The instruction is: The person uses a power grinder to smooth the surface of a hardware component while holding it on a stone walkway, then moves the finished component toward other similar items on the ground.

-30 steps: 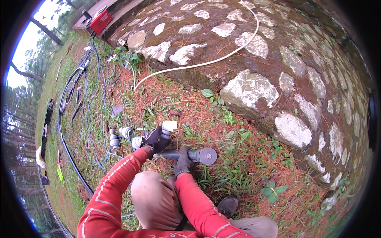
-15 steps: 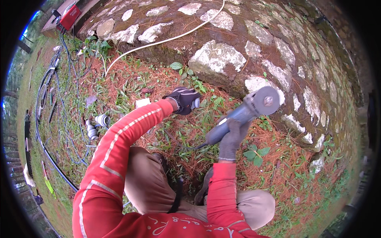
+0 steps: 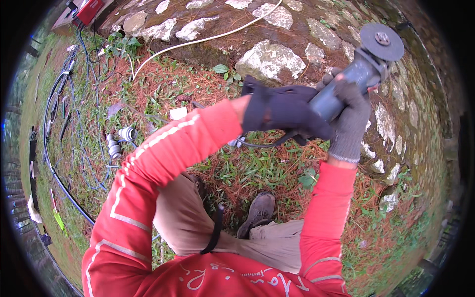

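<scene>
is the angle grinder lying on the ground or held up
Held up: right hand gripping the angle grinder near its grey disc, left hand at its rear.

Blue-grey cylindrical angle grinder [image 3: 360,73]: body partly covered by your hands. Your black-gloved left hand [image 3: 292,111]: blurred; its fingers' hold is unclear. Your grey-knit-gloved right hand [image 3: 352,111]: palm hidden. Red boxy machine [image 3: 89,11]: cut off by the upper edge. Long cream-white hose [image 3: 213,37]: likewise cut. Your red, white-lettered sweatshirt [image 3: 222,282]: cut by the lower edge.
</scene>
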`<state>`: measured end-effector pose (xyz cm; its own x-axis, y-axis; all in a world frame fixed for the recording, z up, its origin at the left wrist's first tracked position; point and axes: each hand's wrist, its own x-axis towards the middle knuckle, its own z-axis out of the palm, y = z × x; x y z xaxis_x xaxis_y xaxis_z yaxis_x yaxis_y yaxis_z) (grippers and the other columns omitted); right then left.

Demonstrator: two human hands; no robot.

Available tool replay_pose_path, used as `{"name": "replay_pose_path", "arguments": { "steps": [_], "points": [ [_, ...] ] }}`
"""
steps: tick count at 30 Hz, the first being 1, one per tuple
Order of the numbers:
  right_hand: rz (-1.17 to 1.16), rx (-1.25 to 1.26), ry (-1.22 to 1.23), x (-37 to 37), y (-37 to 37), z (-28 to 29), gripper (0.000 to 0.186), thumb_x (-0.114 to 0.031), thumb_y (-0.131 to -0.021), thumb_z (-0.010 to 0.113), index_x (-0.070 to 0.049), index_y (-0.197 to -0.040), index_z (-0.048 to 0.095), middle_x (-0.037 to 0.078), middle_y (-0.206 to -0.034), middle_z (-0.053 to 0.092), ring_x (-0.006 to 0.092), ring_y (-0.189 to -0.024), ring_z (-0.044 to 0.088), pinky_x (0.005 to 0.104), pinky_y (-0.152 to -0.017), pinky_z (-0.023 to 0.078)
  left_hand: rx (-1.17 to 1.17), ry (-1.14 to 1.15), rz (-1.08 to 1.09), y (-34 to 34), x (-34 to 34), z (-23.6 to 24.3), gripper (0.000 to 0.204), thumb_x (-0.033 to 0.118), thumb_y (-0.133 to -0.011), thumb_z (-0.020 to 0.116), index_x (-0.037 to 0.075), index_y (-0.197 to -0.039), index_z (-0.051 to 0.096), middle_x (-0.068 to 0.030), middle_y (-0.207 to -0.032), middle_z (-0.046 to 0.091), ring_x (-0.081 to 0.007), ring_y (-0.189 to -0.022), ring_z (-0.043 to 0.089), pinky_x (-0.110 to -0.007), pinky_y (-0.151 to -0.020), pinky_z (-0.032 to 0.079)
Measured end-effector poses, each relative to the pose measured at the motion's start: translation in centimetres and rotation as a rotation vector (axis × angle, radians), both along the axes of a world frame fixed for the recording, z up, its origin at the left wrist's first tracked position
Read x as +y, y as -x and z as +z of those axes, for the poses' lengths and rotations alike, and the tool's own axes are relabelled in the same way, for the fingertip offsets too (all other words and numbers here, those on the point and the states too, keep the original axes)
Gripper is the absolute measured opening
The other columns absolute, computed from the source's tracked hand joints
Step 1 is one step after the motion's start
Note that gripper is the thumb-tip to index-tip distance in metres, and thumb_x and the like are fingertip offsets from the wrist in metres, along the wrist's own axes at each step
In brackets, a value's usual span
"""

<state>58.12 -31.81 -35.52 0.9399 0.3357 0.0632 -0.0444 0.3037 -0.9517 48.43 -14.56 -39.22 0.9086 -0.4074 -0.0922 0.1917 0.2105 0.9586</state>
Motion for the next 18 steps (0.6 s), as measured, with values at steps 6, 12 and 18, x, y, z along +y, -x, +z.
{"name": "replay_pose_path", "arguments": {
  "steps": [6,12,18],
  "points": [
    [0.154,0.063,0.042,-3.4,-2.6,4.2,0.077,-0.066,-0.118,0.06,0.006,-0.147,0.064,0.023,-0.119,0.081,0.0338,-0.096,0.083,0.0489,-0.086,0.071,-0.204,0.452,0.22,-0.9,-9.4,-1.6,0.026,0.021,-0.099,0.092,0.002,-0.11,0.078,-0.0099,-0.101,0.081,-0.0159,-0.082,0.077,-0.035,-0.074,0.068],
    [0.15,0.197,0.278,-8.8,3.2,0.7,0.068,-0.056,-0.121,0.057,0.005,-0.15,0.065,0.022,-0.118,0.083,0.0318,-0.095,0.083,0.0448,-0.085,0.071,0.103,0.439,0.155,3.6,-14.8,-5.5,0.036,0.024,-0.093,0.096,-0.003,-0.106,0.075,-0.0119,-0.091,0.082,-0.0209,-0.075,0.083,-0.038,-0.071,0.071],
    [0.079,0.335,0.289,-9.9,3.9,-3.7,0.047,-0.033,-0.118,0.06,0.004,-0.145,0.065,0.02,-0.115,0.081,0.0291,-0.09,0.083,0.0425,-0.075,0.07,0.247,0.56,0.117,4.9,-17.7,-10.3,0.056,0.024,-0.098,0.096,-0.001,-0.138,0.066,-0.0124,-0.113,0.081,-0.0234,-0.093,0.084,-0.042,-0.084,0.075]
  ]
}}
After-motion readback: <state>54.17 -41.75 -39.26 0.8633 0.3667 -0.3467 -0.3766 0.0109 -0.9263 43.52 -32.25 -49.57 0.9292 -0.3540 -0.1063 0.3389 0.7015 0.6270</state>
